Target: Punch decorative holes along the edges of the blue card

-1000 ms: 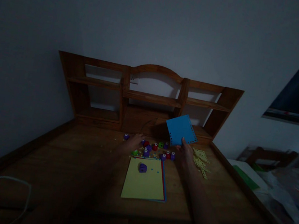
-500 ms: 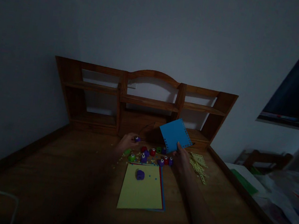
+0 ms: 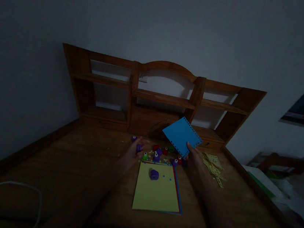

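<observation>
My right hand holds up a blue paper sheet with small holes punched along its edges, tilted above the desk. My left hand grips a small purple paper punch just left of a row of small punches in purple, red and green. A yellow sheet lies on top of red and blue sheets in front of both hands. One purple punch sits on the yellow sheet, with a few blue dots beside it.
The wooden desk carries a back shelf unit against the wall. Punched yellow paper strips lie at the right. Another purple punch stands apart at the back. A white cable loops at the near left. A wooden chair stands at the right.
My left hand picked up a purple punch from the row and drew it back toward me. The blue sheet stayed raised in my right hand. The camera view shifted.
</observation>
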The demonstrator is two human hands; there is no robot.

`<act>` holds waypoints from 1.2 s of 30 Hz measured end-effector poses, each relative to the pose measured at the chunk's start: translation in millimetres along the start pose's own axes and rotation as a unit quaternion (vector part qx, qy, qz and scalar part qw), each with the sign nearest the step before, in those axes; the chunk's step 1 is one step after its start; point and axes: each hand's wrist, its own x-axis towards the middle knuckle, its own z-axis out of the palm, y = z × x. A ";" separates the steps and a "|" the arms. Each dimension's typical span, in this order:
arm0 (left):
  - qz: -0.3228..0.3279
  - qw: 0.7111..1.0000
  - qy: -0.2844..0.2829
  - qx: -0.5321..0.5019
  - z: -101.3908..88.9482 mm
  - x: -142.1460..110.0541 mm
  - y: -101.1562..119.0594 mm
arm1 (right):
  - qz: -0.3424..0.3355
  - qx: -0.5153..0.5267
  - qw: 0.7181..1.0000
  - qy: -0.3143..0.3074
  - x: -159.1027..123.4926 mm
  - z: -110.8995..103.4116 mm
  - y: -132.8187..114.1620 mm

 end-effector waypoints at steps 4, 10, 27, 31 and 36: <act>-0.058 0.992 -0.030 -0.105 -1.4 -5.0 4.6 | 0.015 0.005 1.000 -0.002 0.7 2.0 -5.0; -0.042 0.993 0.005 -0.107 8.5 -8.0 7.9 | 0.023 0.004 1.000 0.002 -6.1 6.4 -9.2; 0.096 0.992 -0.041 0.065 21.6 -18.5 -10.8 | 0.018 -0.043 0.997 -0.055 -15.3 11.8 -6.0; 0.105 0.992 -0.030 0.059 24.3 -18.6 -12.4 | 0.019 -0.031 0.998 -0.056 -15.0 12.3 -5.9; 0.130 0.985 -0.034 0.109 23.1 -13.4 -17.1 | 0.022 -0.025 0.998 -0.050 -15.8 13.5 -6.6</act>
